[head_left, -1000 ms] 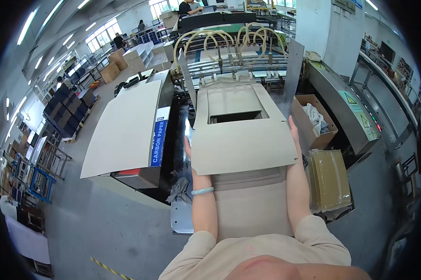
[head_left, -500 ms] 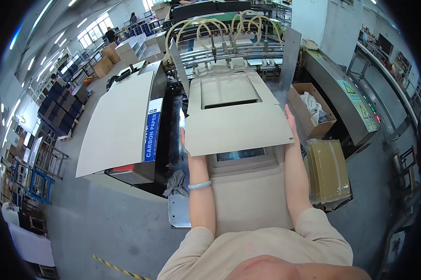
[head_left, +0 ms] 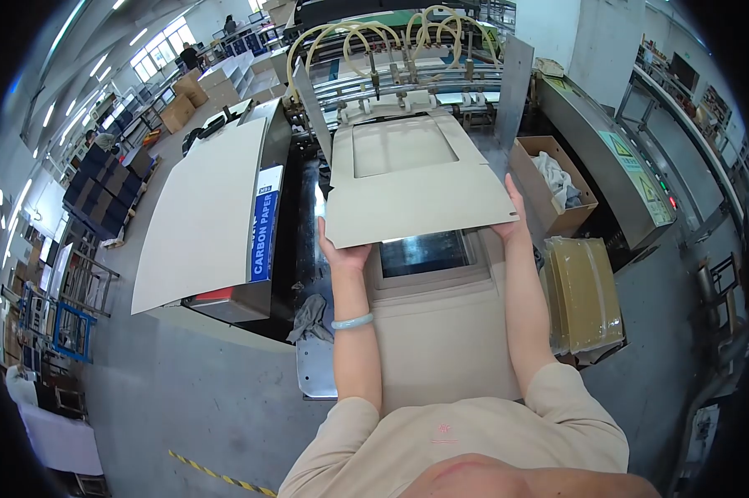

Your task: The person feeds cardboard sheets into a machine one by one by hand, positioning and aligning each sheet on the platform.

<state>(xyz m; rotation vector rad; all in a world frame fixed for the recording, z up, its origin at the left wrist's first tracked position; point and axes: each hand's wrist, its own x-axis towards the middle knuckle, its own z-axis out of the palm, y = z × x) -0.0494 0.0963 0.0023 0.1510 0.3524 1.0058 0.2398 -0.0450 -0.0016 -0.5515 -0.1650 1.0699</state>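
Note:
A beige cardboard sheet (head_left: 416, 203) with a rectangular cut-out is held up in front of the machine, its far edge close to the machine's rollers (head_left: 399, 108). My left hand (head_left: 341, 249) grips its near left corner, thumb outside and fingers under the edge. At the near right corner, my right hand (head_left: 511, 212) holds the sheet, the fingers partly hidden beneath it. Below lies a stack of similar cardboard sheets (head_left: 441, 349), with a dark, shiny surface showing through their cut-out. Whether the held piece is one sheet or several, I cannot tell.
To the left, a large pale board (head_left: 200, 207) lies beside a blue carbon paper box (head_left: 262, 236). A grey rag (head_left: 309, 318) hangs by the machine's edge. On the right are an open carton with white cloth (head_left: 557, 183) and a wrapped brown pack (head_left: 586, 290). Pale hoses (head_left: 349, 41) arch above the rollers.
The near edge of the cardboard sheet has moved away from me, toward the machine, and both hands have gone with it. More of the stack's cut-out and of my hands now shows.

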